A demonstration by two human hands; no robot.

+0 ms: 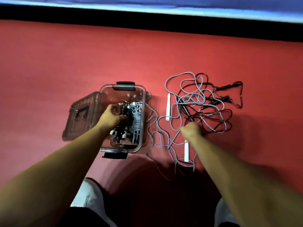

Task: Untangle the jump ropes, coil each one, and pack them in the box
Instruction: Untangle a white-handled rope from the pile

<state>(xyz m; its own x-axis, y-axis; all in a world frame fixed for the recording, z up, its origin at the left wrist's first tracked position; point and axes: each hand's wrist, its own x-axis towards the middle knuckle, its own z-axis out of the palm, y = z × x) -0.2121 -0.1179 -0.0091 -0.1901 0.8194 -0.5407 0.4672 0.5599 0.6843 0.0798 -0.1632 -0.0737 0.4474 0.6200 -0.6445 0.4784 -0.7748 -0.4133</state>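
Left hand (113,119) grips a black coil (122,115) inside the box (106,94) on the floor (65,63), right hand (191,131) curls at the tangle (205,104) beside it, its grip hidden; cords look light, limp and snag-prone, best taken by the stiff handles (168,106).

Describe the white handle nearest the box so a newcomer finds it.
Find the clear box on the red floor, then the rope tangle to its right. Between them lies a white handle. The other white handle sits nearer the person, by the right hand.
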